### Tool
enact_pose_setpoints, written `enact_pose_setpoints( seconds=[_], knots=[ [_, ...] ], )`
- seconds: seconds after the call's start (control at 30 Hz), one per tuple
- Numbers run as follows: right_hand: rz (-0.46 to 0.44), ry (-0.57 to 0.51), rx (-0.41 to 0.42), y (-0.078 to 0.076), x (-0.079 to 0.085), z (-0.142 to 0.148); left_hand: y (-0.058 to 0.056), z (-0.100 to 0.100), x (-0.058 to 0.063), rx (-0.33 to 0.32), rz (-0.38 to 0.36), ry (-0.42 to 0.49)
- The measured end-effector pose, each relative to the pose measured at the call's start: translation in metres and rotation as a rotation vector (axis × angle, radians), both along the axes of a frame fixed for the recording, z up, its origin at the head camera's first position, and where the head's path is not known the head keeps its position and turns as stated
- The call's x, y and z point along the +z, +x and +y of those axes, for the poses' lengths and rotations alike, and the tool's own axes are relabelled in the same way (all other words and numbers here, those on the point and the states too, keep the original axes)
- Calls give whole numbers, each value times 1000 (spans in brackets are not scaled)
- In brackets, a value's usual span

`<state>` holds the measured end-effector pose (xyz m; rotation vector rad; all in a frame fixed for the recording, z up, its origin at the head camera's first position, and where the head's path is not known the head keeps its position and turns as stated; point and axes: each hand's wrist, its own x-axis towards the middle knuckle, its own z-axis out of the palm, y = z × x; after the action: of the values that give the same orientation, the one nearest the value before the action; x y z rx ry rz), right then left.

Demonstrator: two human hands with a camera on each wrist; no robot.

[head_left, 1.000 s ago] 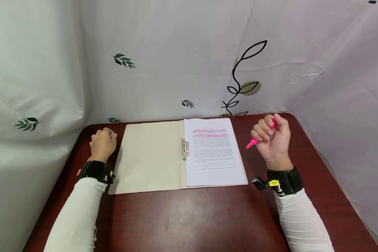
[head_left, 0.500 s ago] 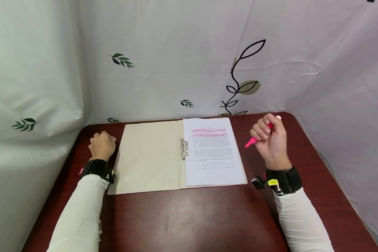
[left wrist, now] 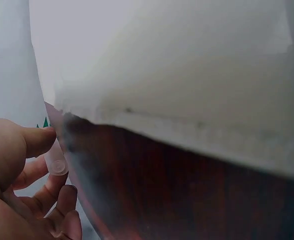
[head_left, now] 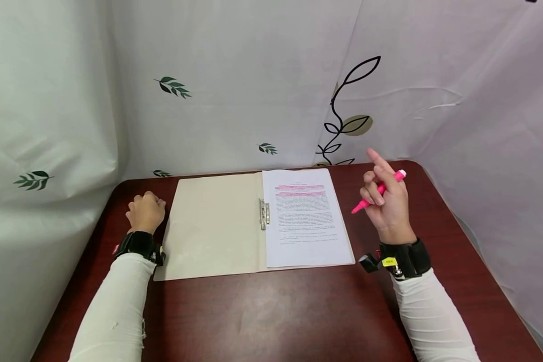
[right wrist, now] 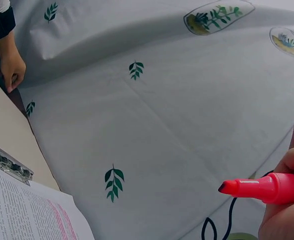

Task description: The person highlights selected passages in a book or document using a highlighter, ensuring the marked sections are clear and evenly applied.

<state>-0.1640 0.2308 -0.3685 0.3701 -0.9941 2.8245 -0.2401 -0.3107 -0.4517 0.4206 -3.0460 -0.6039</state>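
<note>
My right hand (head_left: 389, 206) grips a pink highlighter (right wrist: 252, 189) above the right of the table; its bare tip points toward the paper, apart from it. The index finger stands out straight, the other fingers curl round the barrel. My left hand (head_left: 146, 213) is at the folder's left edge, palm side hidden in the head view. In the left wrist view its thumb and fingers pinch a small translucent cap (left wrist: 57, 162). Between the hands lies an open cream folder (head_left: 214, 226) with a metal clip (head_left: 264, 214) and printed paper (head_left: 305, 251), whose top lines are marked pink.
The dark red wooden table (head_left: 262, 317) has rounded far corners. Behind it and on both sides hangs a pale curtain (head_left: 235, 75) printed with leaves. Each wrist wears a black strap (head_left: 407, 257) with a camera.
The right index finger has straightened out from the fist, and the highlighter has shifted in the grip so more of its barrel and pale end shows. The left hand has stayed nearly still.
</note>
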Motion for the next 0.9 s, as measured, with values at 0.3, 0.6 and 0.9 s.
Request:
enact_pose_setpoints(
  seconds=[0.3,0.6,0.9],
  knots=[
    [-28,83,-62,-3,-1,-3,2,-2,-2,5,-13,7],
    [-65,418,-155,-6,-6,-2,2,-3,-4,13,-17,19],
    [-70,773,-257,-10,-12,2,3,-6,-3,22,-26,36]
  ],
)
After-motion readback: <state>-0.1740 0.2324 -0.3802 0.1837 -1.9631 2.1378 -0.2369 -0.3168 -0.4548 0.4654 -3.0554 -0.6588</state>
